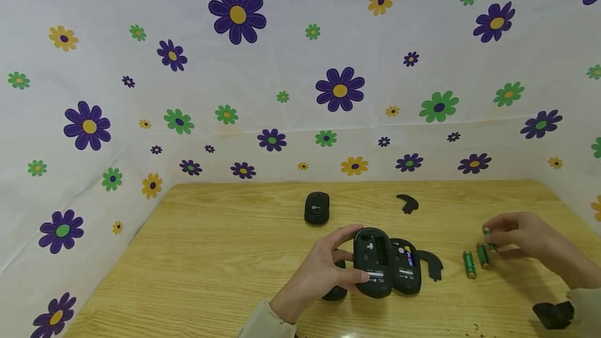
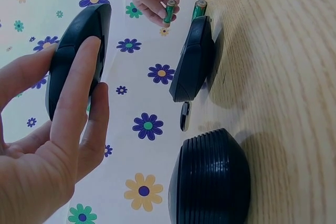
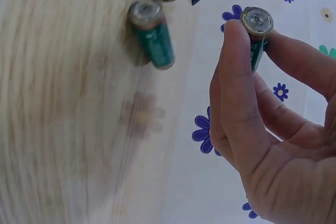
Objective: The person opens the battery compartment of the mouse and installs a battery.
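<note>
The left hand [image 1: 324,267] grips a black mouse [image 1: 368,260], its battery slot [image 1: 383,251] uncovered, toward the table's [image 1: 211,249] near edge. The right hand [image 1: 523,233] pinches a green, metal-ended battery [image 3: 257,23] toward the right edge.

Wood-grain table [image 1: 211,254], yellowish brown, grain running roughly side to side; glare spot [image 1: 348,336] at the bottom of the head view, a few dark specks [image 1: 476,326] farther right, too small to identify. White cloth [image 1: 281,61] stands behind and along both sides, printed with purple flowers [image 1: 238,14], yellow flowers [image 1: 381,0] and green flowers [image 1: 439,107] in mixed sizes, with a crease [image 1: 291,131] running across the back.
</note>
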Demonstrator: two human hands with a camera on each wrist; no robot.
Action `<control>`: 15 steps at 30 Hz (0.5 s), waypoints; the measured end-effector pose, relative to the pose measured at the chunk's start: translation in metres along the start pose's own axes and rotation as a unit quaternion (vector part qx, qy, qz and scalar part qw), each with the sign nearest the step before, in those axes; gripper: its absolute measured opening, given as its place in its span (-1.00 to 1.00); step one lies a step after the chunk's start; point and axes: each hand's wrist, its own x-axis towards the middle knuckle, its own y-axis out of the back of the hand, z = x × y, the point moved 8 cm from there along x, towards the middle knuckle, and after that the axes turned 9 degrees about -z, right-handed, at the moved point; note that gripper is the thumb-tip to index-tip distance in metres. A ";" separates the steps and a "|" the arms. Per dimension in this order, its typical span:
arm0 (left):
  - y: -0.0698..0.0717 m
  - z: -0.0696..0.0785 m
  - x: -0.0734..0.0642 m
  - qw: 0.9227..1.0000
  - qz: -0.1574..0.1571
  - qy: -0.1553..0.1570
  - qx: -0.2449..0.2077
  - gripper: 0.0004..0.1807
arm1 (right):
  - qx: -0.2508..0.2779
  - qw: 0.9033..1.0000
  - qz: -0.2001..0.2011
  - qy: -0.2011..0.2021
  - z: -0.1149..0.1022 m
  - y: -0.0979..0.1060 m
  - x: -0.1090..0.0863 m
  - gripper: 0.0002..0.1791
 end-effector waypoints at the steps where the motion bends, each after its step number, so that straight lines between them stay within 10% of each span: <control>1: 0.000 0.000 0.000 1.000 0.000 0.000 0.000 -0.11 | -0.001 1.000 0.003 0.003 -0.002 0.000 0.000 -0.54; 15: 0.000 -0.002 0.001 1.000 -0.003 0.002 0.006 -0.13 | 0.019 0.998 0.022 0.055 -0.033 -0.014 -0.004 -0.54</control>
